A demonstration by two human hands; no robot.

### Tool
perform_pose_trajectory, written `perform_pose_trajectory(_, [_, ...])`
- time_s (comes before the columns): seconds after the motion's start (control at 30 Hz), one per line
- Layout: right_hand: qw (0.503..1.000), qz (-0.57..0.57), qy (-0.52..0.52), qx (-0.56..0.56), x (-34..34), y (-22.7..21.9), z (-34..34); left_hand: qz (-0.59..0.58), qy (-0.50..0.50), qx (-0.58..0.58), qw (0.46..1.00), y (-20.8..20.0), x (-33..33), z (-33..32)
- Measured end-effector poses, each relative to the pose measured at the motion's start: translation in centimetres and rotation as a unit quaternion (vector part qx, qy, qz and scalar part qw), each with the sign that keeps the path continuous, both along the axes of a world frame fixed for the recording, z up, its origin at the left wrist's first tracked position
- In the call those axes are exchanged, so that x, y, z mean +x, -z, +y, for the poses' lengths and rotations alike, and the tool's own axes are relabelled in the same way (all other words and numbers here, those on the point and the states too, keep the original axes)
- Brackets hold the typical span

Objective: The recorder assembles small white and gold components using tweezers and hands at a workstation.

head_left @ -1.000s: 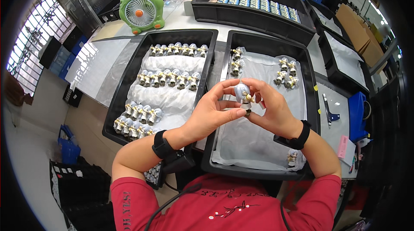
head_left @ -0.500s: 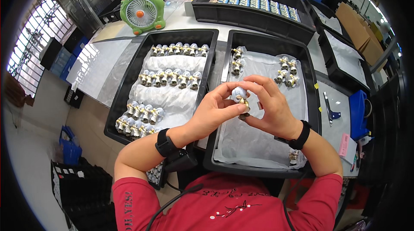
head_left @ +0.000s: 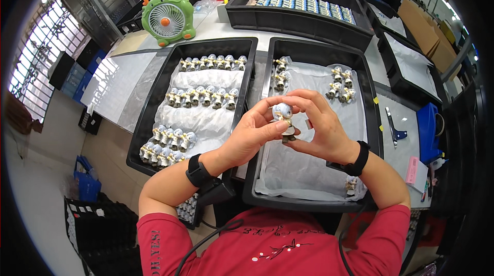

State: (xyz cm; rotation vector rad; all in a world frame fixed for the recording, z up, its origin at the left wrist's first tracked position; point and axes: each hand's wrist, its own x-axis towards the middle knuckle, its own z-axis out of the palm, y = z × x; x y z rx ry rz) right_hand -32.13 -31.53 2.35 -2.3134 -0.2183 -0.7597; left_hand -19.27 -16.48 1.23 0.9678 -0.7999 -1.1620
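Observation:
A small figurine [head_left: 282, 114] with pale blue-grey hair, a white and gold outfit and dark feet is held upright over the right-hand tray [head_left: 374, 147]. My left hand [head_left: 246, 133] grips it, thumb across its front. My right hand [head_left: 329, 131] curls round from the other side, its fingertips at the head and its thumb by the feet. A small pale piece shows by the right fingers; its kind is unclear. Similar figurines [head_left: 335, 89] lie on white sheeting in that tray. The left-hand tray [head_left: 138, 139] has several rows of such figurines [head_left: 203, 96].
At the back stands a larger black bin [head_left: 303, 30] with rows of blue and white pieces. A green fan [head_left: 167, 21] is at the back left. To the right are a metal tool with a blue end [head_left: 395, 126], a blue holder [head_left: 428, 134] and a pink-and-white pad [head_left: 413, 170].
The figurine has turned in my fingers, so its front and body show more. It has shifted slightly left, and both hands stay round it.

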Motion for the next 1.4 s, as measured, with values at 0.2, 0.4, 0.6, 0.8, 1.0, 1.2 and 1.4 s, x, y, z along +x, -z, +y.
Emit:
perform_pose_trajectory(0.2, [1.0, 0.001, 0.0, 0.0, 0.0, 0.1, 0.0, -0.008, 0.007, -0.021, 1.0, 0.2, 0.0, -0.1])
perform_pose_trajectory(0.4, [0.999, 0.022, -0.004, 0.027, 0.0, 0.4, -0.2, 0.049, 0.037, -0.016, 0.998, 0.3, 0.2, 0.0])
perform_pose_trajectory(0.6, [0.999, 0.015, 0.008, 0.029, 0.0, 0.1, -0.2, 0.095, 0.062, -0.028, 0.993, 0.3, 0.3, 0.1])
perform_pose_trajectory(0.8, [0.999, 0.015, 0.004, 0.044, 0.2, 0.6, -0.5, 0.091, 0.055, -0.029, 0.994, 0.2, 0.3, 0.0])
perform_pose_trajectory(1.0, [0.998, 0.002, -0.008, 0.064, 0.4, 1.0, -0.6, 0.097, 0.051, -0.032, 0.993, -0.1, 0.3, -0.1])
perform_pose_trajectory(1.2, [0.999, 0.019, 0.01, 0.044, 0.1, 0.4, -0.4, 0.088, 0.034, -0.031, 0.995, -0.3, 0.1, 0.1])
perform_pose_trajectory(1.4, [0.998, 0.036, 0.033, 0.034, 0.1, 0.7, -0.4, 0.116, 0.023, 0.0, 0.993, 0.3, 0.2, -0.1])
